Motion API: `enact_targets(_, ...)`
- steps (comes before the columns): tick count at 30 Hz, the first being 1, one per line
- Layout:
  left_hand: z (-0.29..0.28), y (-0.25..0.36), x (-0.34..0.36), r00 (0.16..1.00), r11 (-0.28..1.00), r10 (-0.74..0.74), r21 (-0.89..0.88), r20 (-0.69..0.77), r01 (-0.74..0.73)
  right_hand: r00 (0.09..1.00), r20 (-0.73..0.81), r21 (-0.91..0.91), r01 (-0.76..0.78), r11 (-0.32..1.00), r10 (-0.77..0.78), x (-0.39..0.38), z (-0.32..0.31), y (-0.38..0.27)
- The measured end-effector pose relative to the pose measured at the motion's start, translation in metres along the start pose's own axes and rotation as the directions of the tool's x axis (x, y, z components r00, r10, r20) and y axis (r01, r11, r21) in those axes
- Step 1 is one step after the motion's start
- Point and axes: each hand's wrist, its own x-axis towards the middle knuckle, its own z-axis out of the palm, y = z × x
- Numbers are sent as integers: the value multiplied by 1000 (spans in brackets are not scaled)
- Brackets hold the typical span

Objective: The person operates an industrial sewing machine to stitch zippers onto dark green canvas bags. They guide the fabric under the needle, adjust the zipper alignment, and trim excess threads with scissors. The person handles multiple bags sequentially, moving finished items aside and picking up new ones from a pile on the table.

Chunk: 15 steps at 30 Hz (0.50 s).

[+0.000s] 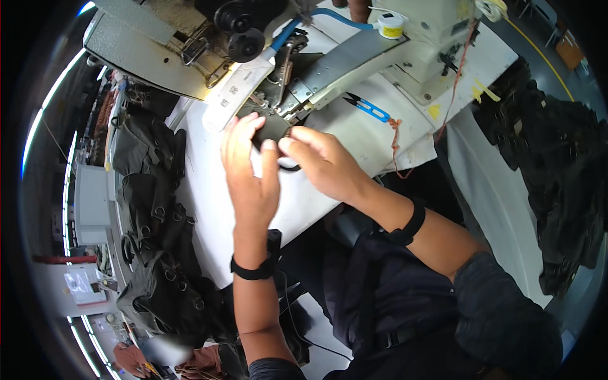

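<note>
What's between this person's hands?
In the head view, a dark green fabric piece, a dark curved strip and white tabletop lie between the left hand and right hand.

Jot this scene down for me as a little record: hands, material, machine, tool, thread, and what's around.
Left hand: thumb and fingers apart, touching the material
Right hand: fingertips at the material's right edge; exact grip unclear
Material: dark fabric piece
Machine: sewing machine, just beyond the hands
Tool: blue snips, on the white table
Thread: reddish tangle by the snips
Left side: dark items with metal rings
Right side: dark pile
</note>
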Motion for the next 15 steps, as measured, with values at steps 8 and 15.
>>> enact_targets(8, -35, 6, 31, 962, 994, 104, 0, 252, -108, 995, -36, 525, -57, 849, 89, 0, 14, -14)
enact_targets(15, -35, 17, 25, 981, 989, 91, 100, 170, -109, 999, 17, 573, -43, 819, 40, 3, 2, -8)
